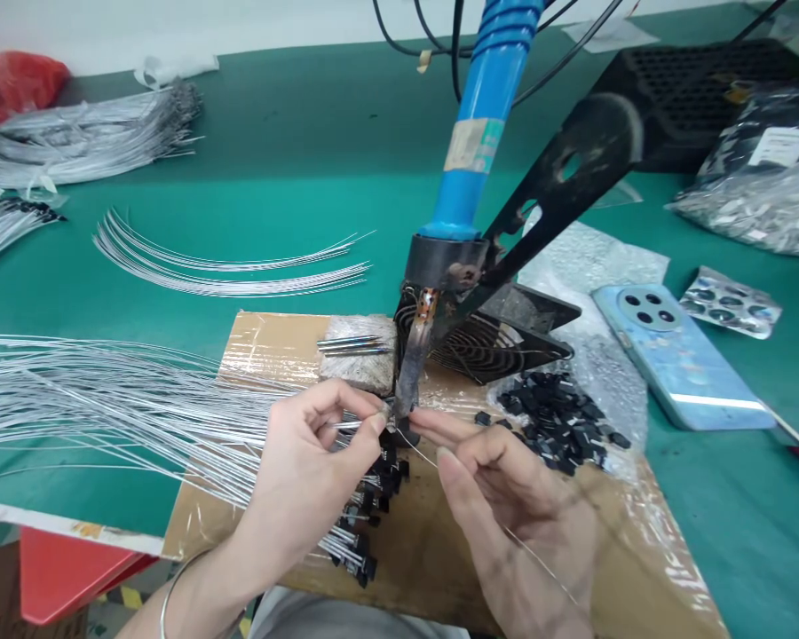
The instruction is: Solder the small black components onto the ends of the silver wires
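Observation:
My left hand (312, 470) pinches a thin silver wire (350, 425) just left of the tip of a fixed soldering iron (413, 364), whose blue handle (483, 115) rises to the top. My right hand (506, 506) pinches a thin strand of solder wire (539, 559) and brings its end up to the same tip. The fingertips of both hands nearly meet under the iron. Below my left hand lie wires ending in small black components (373, 497). All this sits on a cardboard board (426, 550) wrapped in tape.
A fan of loose silver wires (106, 399) spreads to the left, with more bundles (86, 133) at the far left. A pile of black parts (559, 417) lies on plastic to the right, beside a blue phone (679, 355). A black fan grille (479, 346) sits behind the iron.

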`<state>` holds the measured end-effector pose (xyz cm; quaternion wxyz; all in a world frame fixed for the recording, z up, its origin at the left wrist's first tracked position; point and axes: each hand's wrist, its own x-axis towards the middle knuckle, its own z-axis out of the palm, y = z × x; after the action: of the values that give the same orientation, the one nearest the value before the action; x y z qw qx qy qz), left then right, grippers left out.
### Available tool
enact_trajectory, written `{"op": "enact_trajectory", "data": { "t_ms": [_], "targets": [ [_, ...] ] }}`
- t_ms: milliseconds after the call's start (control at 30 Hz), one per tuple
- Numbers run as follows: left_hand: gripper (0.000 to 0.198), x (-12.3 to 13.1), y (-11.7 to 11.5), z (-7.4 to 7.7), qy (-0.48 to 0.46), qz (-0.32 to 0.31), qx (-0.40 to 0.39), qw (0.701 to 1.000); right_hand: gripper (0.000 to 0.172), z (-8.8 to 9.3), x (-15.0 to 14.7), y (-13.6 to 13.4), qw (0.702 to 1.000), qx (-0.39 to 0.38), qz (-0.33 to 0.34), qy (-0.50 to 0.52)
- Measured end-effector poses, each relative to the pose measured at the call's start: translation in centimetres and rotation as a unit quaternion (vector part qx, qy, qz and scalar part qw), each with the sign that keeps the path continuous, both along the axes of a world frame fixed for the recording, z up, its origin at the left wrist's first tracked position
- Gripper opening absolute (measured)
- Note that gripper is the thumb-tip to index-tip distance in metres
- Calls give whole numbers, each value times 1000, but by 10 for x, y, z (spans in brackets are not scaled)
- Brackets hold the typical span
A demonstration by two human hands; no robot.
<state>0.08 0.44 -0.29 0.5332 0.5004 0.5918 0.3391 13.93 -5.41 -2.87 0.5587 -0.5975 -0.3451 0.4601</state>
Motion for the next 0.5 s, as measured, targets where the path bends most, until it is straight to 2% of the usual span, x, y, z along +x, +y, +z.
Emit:
{"op": "enact_trajectory", "data": {
  "t_ms": [200,333,500],
  "targets": [
    [10,0,0,3,7,3,7,1000,24,-1,1,0,1000,7,0,-4],
    [10,0,0,2,15,5,14,1000,22,-4,3,0,999,40,21,-3],
    [9,-1,0,0,17,0,12,1000,23,0,-1,0,1000,5,-7,15]
  ]
}}
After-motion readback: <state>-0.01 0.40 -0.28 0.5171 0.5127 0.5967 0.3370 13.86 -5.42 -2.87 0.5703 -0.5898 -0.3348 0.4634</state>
